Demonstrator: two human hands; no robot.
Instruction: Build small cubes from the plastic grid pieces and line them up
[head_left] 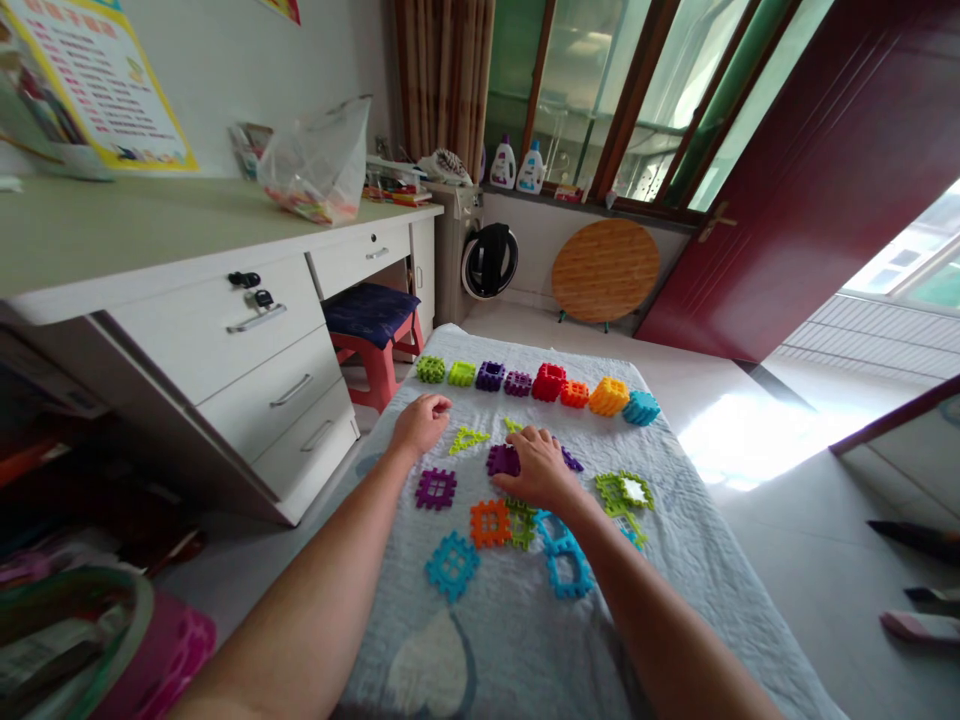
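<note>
My left hand [422,422] rests at the left edge of the cloth with its fingers curled in, and I see nothing in it. My right hand [538,466] is closed over a purple notched building tile [503,460], hiding part of it. Between the hands lies a lime triangular piece [469,439]. Closer to me are a purple window tile [436,488], an orange tile [490,524], a blue tile [453,565] and blue frame pieces [568,572] beside my right forearm. Green frame pieces [624,491] lie to the right.
Stacks of tiles sorted by colour, including a red stack [549,381] and a yellow stack [608,395], line the far side of the cloth-covered table [675,610]. A desk [225,225] with a plastic bag [321,165] stands at left, near a stool [373,325].
</note>
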